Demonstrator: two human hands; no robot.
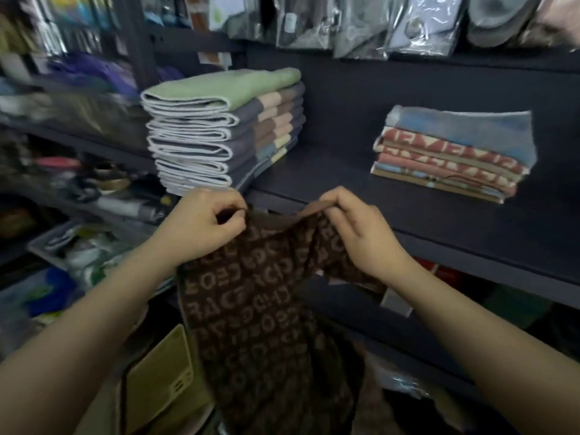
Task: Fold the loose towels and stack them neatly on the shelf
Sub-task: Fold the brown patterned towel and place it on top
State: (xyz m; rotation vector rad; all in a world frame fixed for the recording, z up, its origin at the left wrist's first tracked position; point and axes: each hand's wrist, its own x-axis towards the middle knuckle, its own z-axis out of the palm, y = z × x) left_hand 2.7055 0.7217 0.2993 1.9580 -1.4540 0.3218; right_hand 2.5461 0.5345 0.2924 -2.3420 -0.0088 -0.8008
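Note:
A dark brown towel (263, 309) patterned with tan letters hangs in front of the dark shelf (423, 211). My left hand (204, 227) pinches its top edge on the left. My right hand (361, 233) pinches the same edge on the right. The edge sags a little between them, and the rest of the cloth drops toward the floor. On the shelf, a tall stack of folded towels (219, 133) with a green one on top stands at the left. A lower stack of red, tan and blue folded towels (452, 155) lies at the right.
Bare shelf surface lies between the two stacks. Packaged goods in plastic (376, 23) hang above the shelf. Cluttered racks of small items (62, 152) fill the left side. A beige crate-like object (160, 381) sits low at the left of the towel.

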